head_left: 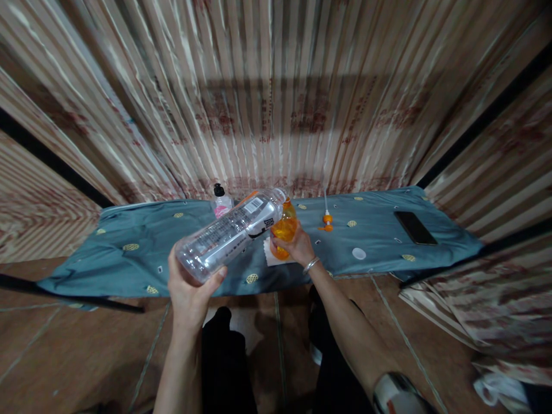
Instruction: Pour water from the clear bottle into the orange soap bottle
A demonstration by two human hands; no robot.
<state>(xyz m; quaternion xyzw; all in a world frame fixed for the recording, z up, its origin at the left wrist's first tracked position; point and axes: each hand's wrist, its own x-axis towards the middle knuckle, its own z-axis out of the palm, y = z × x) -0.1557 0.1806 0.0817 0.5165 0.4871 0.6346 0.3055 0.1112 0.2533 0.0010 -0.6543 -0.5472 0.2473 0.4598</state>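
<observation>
A large clear plastic bottle (228, 237) is tilted, its mouth at the top of an orange translucent bottle (284, 225). My left hand (190, 287) is wrapped round the base end of the clear bottle. The orange bottle stands upright on a white cloth or paper (272, 259), with my right hand (298, 246) closed round its lower part. An orange pump head (328, 223) with a long clear tube lies to the right of it. Behind the clear bottle stands a small bottle (221, 204) with a black cap and pink label.
A blue patterned cloth (107, 261) covers the narrow table. A black phone (414, 227) lies at the right, and a round whitish disc (359, 253) lies near the front edge. Black frame bars (487, 115) and striped curtains (267, 57) surround the table.
</observation>
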